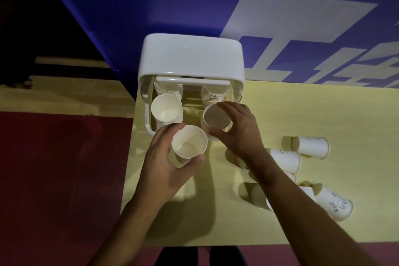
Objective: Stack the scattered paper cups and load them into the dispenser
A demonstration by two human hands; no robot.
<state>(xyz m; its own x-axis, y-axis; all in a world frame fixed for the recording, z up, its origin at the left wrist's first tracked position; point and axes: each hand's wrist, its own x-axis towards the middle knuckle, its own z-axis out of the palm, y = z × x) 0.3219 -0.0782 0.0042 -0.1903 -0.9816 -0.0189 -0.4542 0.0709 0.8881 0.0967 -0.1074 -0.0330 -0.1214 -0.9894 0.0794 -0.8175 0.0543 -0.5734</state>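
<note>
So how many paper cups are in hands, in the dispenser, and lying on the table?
Held cups: 2, in left hand and right hand.
Loaded cup in dispenser: 1.
Lying cups on table: at least 6; arm hides some.
Total: at least 9.

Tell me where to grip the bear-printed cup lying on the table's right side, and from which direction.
Take the bear-printed cup by its side wall, about mid-length, coming down from above with thumb and fingers straddling it. It lies on its side with the curved wall facing up, so the ends are harder to pinch.
</note>
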